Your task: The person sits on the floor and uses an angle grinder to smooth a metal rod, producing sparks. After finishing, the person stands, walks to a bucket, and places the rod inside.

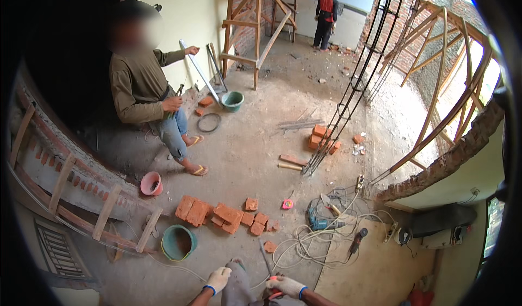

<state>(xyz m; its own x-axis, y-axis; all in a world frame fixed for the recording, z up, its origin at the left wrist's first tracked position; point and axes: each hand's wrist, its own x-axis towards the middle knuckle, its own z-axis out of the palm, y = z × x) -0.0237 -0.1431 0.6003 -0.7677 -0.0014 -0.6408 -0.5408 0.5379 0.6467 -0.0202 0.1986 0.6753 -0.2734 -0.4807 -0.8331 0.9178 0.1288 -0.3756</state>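
My left hand (219, 280), in a white glove with a blue cuff, rests against my grey-trousered leg and holds nothing that I can see. Just right of the leg, my right hand (289, 287), gloved the same way, is closed around a red-handled tool (275, 292). A thin grey bar (265, 258) points away from that hand over the floor; whether it belongs to the tool I cannot tell. Ahead lie a row of orange bricks (228, 217), some broken, and a green bucket (179, 243). A small brick piece (269, 247) lies close to the bar.
Tangled cables (310, 246), a blue power drill (321, 219) and an angle grinder (358, 241) lie to the right, partly on a board (353, 273). A rebar column (348, 110) rises ahead. One person (144, 86) stands left, another (326, 15) far back. Wooden arch frames (435, 83) stand right.
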